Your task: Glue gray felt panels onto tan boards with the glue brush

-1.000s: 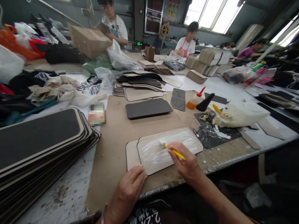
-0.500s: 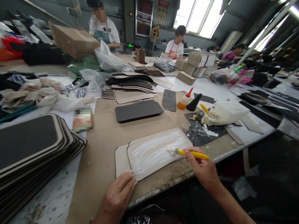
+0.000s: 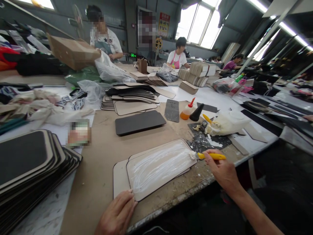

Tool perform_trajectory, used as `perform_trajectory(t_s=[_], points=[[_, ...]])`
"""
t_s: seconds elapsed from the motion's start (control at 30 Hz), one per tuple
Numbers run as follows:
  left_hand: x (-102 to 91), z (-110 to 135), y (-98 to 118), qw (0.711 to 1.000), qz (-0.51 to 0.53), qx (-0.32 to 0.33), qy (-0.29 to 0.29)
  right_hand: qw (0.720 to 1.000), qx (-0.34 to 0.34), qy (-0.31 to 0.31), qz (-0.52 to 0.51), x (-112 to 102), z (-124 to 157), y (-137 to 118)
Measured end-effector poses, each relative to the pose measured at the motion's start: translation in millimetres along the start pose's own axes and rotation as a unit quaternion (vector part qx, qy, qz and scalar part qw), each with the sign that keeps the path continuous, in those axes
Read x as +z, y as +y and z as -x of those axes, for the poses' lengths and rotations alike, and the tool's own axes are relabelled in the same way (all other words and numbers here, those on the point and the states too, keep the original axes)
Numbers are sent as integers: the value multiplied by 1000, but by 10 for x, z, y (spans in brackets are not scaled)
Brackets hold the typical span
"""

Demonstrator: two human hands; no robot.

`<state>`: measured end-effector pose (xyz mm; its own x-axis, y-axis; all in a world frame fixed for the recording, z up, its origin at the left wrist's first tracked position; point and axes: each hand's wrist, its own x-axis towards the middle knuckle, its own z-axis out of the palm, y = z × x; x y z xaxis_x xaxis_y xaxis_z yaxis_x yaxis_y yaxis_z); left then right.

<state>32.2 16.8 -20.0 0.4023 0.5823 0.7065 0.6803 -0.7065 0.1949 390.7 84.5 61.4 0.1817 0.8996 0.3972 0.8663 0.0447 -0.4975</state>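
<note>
My right hand point(image 3: 221, 166) is closed round the yellow handle of a glue brush point(image 3: 211, 156). Its bristles, thick with white paste, touch the right end of a beige rounded board point(image 3: 158, 163). Streaks of wet white glue run along most of that board. Another beige board point(image 3: 119, 173) lies partly under it and sticks out on the left. My left hand point(image 3: 118, 212) grips the near left corner of the boards, fingers together; the thumb is hidden. Beyond them a dark grey padded board point(image 3: 140, 122) lies flat.
At left stands a tall stack of dark-faced boards point(image 3: 22, 160). A glue-smeared black sheet point(image 3: 220, 143), a white plastic container point(image 3: 232, 123) and a red-tipped bottle point(image 3: 186, 112) are at right. More boards point(image 3: 134, 106) are piled behind. Co-workers sit or stand across the table.
The brush in my right hand has moved right, from the middle of the board to its right end, and the glue streaks reach farther. My left hand stays at the corner. The view has shifted slightly.
</note>
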Motion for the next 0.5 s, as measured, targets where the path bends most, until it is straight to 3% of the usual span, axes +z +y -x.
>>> perform_trajectory(t_s=[0.17,0.27,0.4,0.5], points=[[52,-7,-3,1000,0,7,22,998,-49,27,30,-49,-10,-46],[21,-62,13,1000,-1,13,28,996,-78,49,14,40,-121,-190],[-2,-75,16,999,-14,27,24,994,-59,-15,-88,330,-238,-448],[32,-9,-2,1000,-9,13,18,988,-32,-60,-138,517,-307,-500]])
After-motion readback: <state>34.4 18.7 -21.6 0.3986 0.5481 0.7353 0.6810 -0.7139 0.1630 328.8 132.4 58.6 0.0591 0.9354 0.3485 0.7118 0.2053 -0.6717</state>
